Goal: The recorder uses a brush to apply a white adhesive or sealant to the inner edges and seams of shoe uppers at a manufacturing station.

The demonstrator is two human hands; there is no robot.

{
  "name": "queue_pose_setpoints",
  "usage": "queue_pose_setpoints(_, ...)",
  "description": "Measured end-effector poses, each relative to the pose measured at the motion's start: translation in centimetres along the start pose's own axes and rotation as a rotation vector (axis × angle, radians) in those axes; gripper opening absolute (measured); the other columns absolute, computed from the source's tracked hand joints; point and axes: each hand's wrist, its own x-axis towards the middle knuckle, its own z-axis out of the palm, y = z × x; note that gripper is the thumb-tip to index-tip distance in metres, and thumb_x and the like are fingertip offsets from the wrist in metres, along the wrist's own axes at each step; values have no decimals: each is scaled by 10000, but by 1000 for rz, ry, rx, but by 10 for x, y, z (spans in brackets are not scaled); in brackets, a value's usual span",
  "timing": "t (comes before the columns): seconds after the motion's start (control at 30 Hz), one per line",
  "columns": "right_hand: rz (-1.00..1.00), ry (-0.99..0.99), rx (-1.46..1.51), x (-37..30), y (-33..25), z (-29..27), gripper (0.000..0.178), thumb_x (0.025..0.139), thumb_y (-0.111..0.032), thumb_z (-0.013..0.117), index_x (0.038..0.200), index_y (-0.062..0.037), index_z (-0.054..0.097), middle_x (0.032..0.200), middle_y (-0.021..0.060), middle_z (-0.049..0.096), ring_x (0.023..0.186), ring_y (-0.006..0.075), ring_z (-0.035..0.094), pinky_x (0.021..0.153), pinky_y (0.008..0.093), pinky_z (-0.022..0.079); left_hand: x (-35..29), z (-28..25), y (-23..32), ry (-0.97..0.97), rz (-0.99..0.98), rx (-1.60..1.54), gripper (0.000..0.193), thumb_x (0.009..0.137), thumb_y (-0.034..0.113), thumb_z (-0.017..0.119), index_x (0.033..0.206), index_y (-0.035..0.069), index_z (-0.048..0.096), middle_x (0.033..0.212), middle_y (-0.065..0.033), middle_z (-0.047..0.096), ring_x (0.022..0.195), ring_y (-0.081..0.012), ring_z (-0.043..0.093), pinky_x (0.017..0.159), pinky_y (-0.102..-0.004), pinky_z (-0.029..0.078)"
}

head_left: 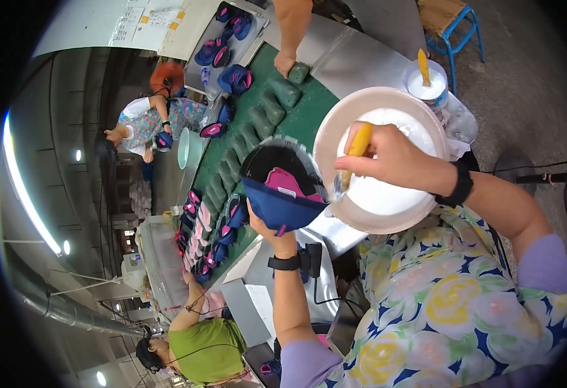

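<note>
Head view, only one. Left hand (267, 229) grasps the navy upper (286, 208) from below/outside, most fingers hidden behind it. Upper is off the counter (321, 115), above its near edge, tilted with the opening up and toward the basin. Reads as deliberate: dark lining and pink insert (284, 183) exposed, outer face kept in the palm, rim free for access.

Right hand (383, 155) is closed round the brush (361, 139), yellow handle up, bristles down between upper and basin. Bristles look whitened; can't tell if they touch the upper or the basin rim. Steep grip probably keeps the fingers off the wet end.

Basin (325, 139), pale pink, holds white liquid (393, 194); sits at the counter's near edge, right beside the upper. Likely parked there for a short reach and so drips fall back in. Tub (433, 98) with a spare brush (423, 68) stands just past it, apparently as backup, out of the way.

Grey-green forms (284, 92) run in a row lengthwise down the counter, presumably spaced for one-at-a-time pickup. Co-worker's hand (285, 63) is at the end one; contact unclear. More uppers (235, 79) line the far edge, leaving the row accessible.
</note>
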Motion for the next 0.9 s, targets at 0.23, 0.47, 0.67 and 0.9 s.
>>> queue_pose_setpoints(0.23, -612, -78, -145, -3, -3, -3, 195, 881, -190, 735, 936, -49, 612, 889, 77, 663, 823, 230, 676, 706, 316, 529, -38, -39, -86, -629, -683, -831, 493, 1029, 231, 488, 1479, 82, 350, 1447, -86, 483, 1250, -242, 543, 1050, -389, 469)
queue_pose_setpoints(0.47, -1063, -307, -259, 3, -6, 21, 108, 846, -113, 661, 909, -81, 580, 942, 43, 627, 900, 212, 663, 738, 337, 555, -104, 10, -71, -649, -667, -791, 483, 1020, 213, 497, 1464, 76, 366, 1425, -91, 496, 1242, -243, 547, 1044, -388, 473)
queue_pose_setpoints(0.67, -734, -383, -417, 14, 6, 5, 163, 865, -170, 666, 915, -61, 556, 878, 94, 609, 800, 305, 640, 702, 381, 522, -90, -3, -71, -612, -644, -748, 474, 1012, 197, 504, 1451, 72, 379, 1406, -96, 507, 1235, -244, 551, 1039, -387, 476)
queue_pose_setpoints(0.9, -192, -508, -378, 19, -12, -9, 210, 901, -214, 629, 900, -17, 556, 770, 160, 642, 749, 341, 649, 700, 396, 509, -80, -9, -72, -575, -628, -707, 464, 1002, 179, 513, 1437, 66, 394, 1383, -101, 520, 1226, -246, 555, 1033, -387, 480)
